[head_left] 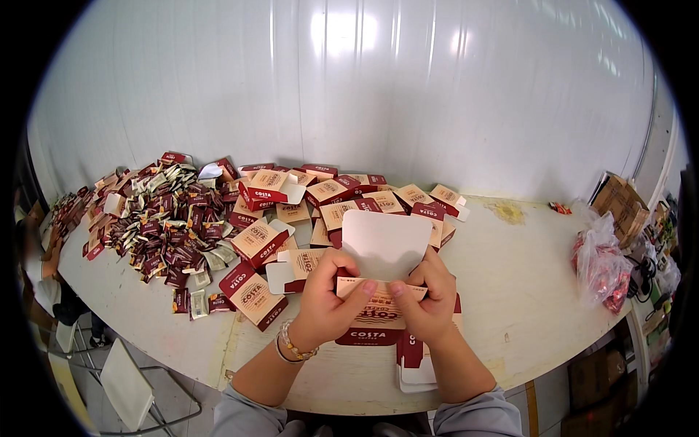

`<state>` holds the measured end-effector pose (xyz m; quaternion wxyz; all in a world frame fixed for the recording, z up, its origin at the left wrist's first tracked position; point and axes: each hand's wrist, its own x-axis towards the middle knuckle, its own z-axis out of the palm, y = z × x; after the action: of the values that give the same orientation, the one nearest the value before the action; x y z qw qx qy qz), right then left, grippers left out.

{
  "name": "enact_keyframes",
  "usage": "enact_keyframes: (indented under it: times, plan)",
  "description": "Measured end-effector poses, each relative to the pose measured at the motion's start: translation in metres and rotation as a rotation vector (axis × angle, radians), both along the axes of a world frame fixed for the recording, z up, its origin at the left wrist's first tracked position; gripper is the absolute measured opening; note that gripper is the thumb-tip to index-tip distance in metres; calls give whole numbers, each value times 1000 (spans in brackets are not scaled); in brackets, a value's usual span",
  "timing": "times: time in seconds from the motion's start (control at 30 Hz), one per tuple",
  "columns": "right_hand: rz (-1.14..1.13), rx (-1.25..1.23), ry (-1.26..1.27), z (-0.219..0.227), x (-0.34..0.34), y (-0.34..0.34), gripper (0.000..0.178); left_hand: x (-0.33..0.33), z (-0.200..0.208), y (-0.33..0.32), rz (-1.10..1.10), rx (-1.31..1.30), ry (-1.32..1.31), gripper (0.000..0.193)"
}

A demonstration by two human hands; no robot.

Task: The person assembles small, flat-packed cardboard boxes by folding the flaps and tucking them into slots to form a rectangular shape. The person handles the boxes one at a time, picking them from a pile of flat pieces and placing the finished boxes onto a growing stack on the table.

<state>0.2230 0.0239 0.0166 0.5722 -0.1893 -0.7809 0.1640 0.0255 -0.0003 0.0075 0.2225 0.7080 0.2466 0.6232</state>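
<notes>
Both my hands grip a small tan and dark-red carton (378,315) over the near middle of the table. Its white lid flap (386,237) stands up, away from me. My left hand (333,300) closes on the carton's left side, thumb on the tan face. On the opposite side my right hand (431,297) does the same, its thumb close to the left one. The carton's inside is hidden from me. Beneath my right wrist lie unfolded cartons (416,373) with white flaps, partly covered by the arm. A loose carton (253,295) rests left of my left hand.
Many cartons (335,191) are heaped beyond my hands. A big pile of small red and gold sachets (171,218) spreads to the left. Another person's arm (51,266) shows at the far left, near a white chair (127,382). A plastic bag (601,266) sits at the right.
</notes>
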Motion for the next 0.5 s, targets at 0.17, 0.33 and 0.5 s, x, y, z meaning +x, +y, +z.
enact_keyframes:
  times: [0.17, 0.33, 0.5]
  plan:
    - [347, -194, 546, 6, -25, -6, 53, 1, 8, -3, -7, -108, -71, 23]
    - [426, -311, 427, 13, -12, -3, 57, -3, 9, -4, -4, -117, 32, 25]
    - [605, -71, 318, 2, -3, 22, 33, 7, 8, -1, -78, 32, -68, 49]
